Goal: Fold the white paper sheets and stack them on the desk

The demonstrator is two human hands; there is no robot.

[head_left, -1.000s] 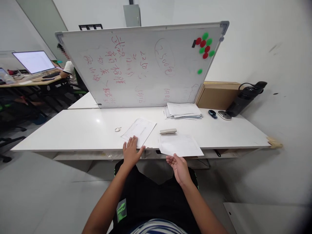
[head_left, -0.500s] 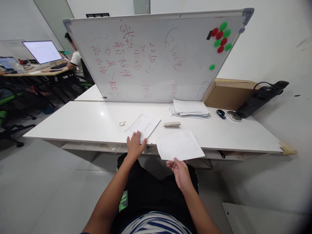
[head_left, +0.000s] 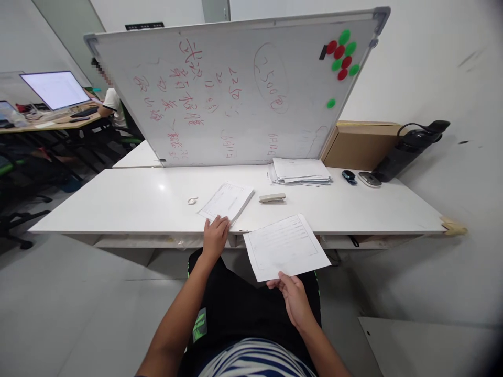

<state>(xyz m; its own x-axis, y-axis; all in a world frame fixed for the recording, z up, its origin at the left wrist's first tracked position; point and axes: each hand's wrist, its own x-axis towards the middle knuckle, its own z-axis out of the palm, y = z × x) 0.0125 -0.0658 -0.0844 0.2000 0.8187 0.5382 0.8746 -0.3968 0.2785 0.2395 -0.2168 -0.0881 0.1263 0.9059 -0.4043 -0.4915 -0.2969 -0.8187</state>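
Observation:
My right hand (head_left: 294, 298) pinches the near edge of a printed sheet of paper (head_left: 285, 246), thumb on top and fingers below. The sheet is raised in front of the desk edge, tilted toward me. My left hand (head_left: 215, 240) lies with its fingers stretched over the near end of a stack of printed papers (head_left: 228, 200) at the desk's front edge; its thumb is hard to make out. A beige stapler (head_left: 272, 199) lies between the stack and the raised sheet. Left of the stack is a small white curled item (head_left: 192, 200).
A whiteboard (head_left: 243, 99) with red writing and magnets stands along the back of the white desk (head_left: 118, 204). Before it lies another paper pile (head_left: 301, 171). At right are a mouse (head_left: 369, 179), a small dark item (head_left: 349, 177), a black bottle (head_left: 408, 152) and a cardboard box (head_left: 359, 145).
My right hand has drawn the sheet lower and nearer to me, off the desk edge. My left hand's fingers have come closer together on the stack. The view has shifted slightly.

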